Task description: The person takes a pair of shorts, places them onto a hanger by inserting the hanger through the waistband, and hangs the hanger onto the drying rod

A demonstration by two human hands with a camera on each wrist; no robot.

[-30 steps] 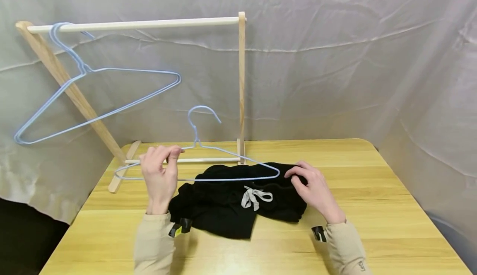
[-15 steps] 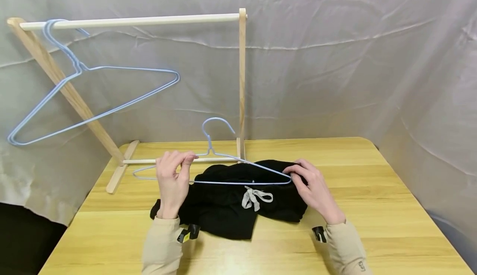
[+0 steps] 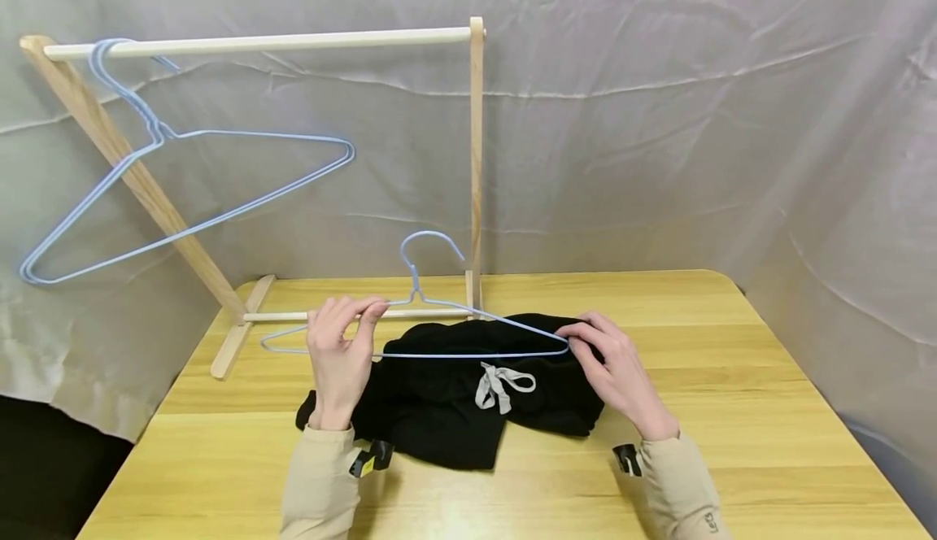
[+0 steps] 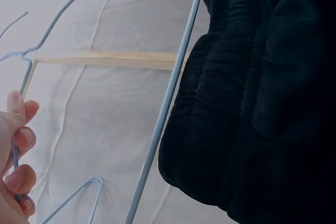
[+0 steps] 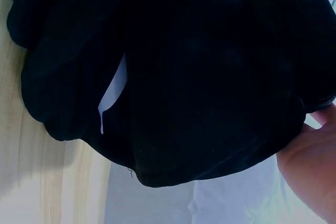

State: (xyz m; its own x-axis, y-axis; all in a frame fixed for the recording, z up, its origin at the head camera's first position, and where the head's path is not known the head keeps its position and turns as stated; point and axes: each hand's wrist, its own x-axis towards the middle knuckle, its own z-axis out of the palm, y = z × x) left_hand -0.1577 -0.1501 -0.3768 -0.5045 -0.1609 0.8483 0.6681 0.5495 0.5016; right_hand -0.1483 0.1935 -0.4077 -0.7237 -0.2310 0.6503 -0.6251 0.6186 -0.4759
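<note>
The left hand (image 3: pixel 340 353) gripped a blue hanger (image 3: pixel 454 355), its end against the right hand (image 3: pixel 616 367) pinching a black garment (image 3: pixel 439 410), seemingly not yet hung.

Black garment (image 3: pixel 446 422) (light-blue hanger (image 3: pixel 468 356))

Head cam sat high, faced forward and down over the table (image 3: pixel 732 410). Left wrist cam sat close, rolled sideways, faced the curtain (image 4: pixel 121 119) past the hanger (image 4: pixel 166 98). Right wrist cam sat close to black garment (image 5: pixel 210 87), which all three views shared.
</note>
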